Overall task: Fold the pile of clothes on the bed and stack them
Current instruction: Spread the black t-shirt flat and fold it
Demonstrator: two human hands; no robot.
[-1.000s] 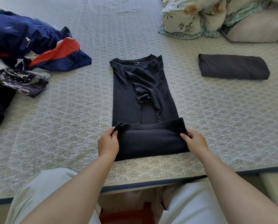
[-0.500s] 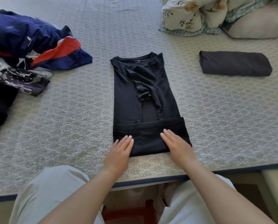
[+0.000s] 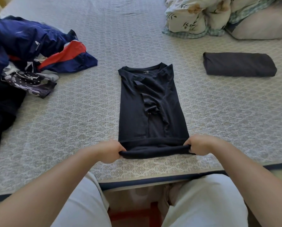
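Gripping the folded hem of a black T-shirt (image 3: 151,108) at the near edge of a bed (image 3: 91,112), a person works with both hands.

The left hand (image 3: 110,150) pinches the roll's left end and the right hand (image 3: 198,145) its right end, each grip curled tight on the dark fabric. The shirt lies flat at centre, collar at 12 o'clock, sleeves tucked inward, its hem end doubled over at 6 o'clock. A folded dark garment (image 3: 239,64) rests well apart at 2 o'clock. An unfolded pile of clothes (image 3: 30,53), navy, red and patterned, sprawls at 10 o'clock. A floral duvet (image 3: 194,15) and a pillow (image 3: 264,25) sit bunched at 1 o'clock. Pale trousers (image 3: 207,202) show at the bottom.
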